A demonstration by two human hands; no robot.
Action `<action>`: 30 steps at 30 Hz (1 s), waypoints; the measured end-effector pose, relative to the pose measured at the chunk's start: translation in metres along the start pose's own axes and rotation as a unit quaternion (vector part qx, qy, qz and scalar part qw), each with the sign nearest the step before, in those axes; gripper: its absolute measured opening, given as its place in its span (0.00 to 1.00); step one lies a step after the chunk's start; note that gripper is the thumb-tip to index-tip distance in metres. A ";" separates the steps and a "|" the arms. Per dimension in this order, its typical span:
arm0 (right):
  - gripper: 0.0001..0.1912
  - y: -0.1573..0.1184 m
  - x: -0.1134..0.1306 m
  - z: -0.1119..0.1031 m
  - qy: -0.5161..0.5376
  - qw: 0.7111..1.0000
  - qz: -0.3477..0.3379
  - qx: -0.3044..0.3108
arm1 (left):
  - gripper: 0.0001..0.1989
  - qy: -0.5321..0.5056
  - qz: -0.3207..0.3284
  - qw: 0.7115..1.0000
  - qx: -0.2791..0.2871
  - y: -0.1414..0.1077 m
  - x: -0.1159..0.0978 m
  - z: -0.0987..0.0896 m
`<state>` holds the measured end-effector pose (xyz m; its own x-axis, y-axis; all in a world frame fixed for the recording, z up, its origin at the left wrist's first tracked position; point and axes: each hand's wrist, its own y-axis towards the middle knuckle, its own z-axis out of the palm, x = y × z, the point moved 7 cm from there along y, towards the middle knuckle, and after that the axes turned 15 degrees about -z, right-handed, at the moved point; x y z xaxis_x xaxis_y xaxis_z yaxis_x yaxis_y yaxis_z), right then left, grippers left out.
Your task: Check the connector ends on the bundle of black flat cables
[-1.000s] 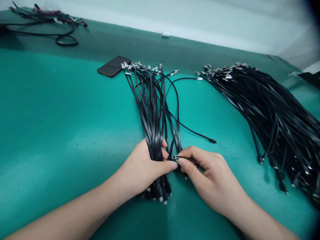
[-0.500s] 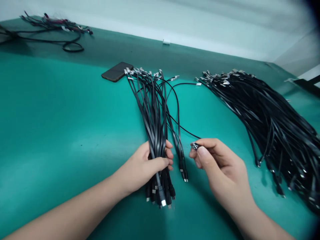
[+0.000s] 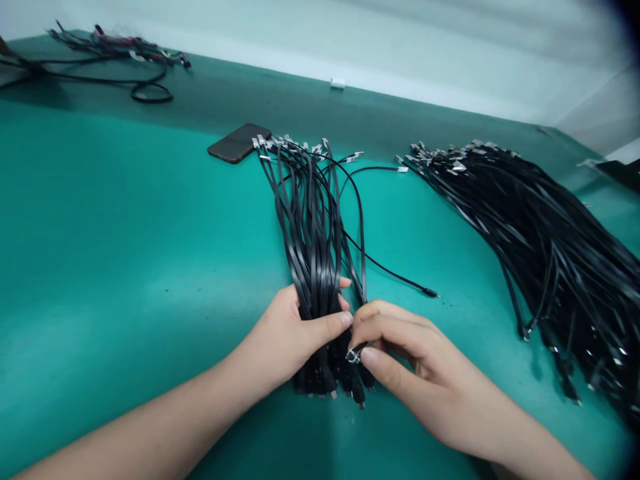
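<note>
My left hand (image 3: 300, 333) is wrapped round a bundle of flat black cables (image 3: 315, 247), thumb across the front. Silvery plugs stick out below the fist, and white-tagged far ends fan out on the green table. Close against the bundle's right side, my right hand (image 3: 400, 353) has thumb and fingers pinched on a small dark piece with silvery glints (image 3: 353, 355); its kind is too small to tell. The right fingers also overlap a few cables beside the bundle, and whether they grip these is hidden. One loose cable end (image 3: 430, 292) lies to the right.
A large heap of black cables (image 3: 540, 240) covers the right side of the green table (image 3: 125, 233). Behind the bundle lies a dark phone (image 3: 240, 143). More tangled cables (image 3: 115, 50) sit at the back left, and a small white roll (image 3: 337, 83) rests by the wall.
My right hand has moved left and down to the bundle with the small piece. The single cable near it now lies free on the table. The left hand keeps its grip.
</note>
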<state>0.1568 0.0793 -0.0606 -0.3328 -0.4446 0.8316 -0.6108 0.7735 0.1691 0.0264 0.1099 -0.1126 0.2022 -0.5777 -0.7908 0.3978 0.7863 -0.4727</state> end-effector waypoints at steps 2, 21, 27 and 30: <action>0.08 -0.002 0.002 0.003 -0.009 1.000 0.004 0.024 | 0.18 -0.003 -0.006 1.000 -0.012 0.000 0.000 -0.001; 0.06 0.005 -0.009 -0.011 0.015 0.970 -0.068 -0.233 | 0.15 0.046 -0.020 0.993 0.107 0.003 0.000 0.015; 0.06 0.004 -0.016 -0.012 0.031 0.966 -0.072 -0.248 | 0.12 0.036 -0.064 0.991 0.111 0.003 0.007 0.016; 0.06 -0.003 -0.022 -0.024 0.026 0.952 -0.038 -0.302 | 0.09 0.044 -0.061 0.993 0.093 0.002 0.006 0.015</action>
<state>0.1835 0.0975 -0.0670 -0.2589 -0.4986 0.8273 -0.1028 0.8658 0.4896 0.0415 0.1046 -0.1130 0.0675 -0.6378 -0.7672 0.5742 0.6537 -0.4929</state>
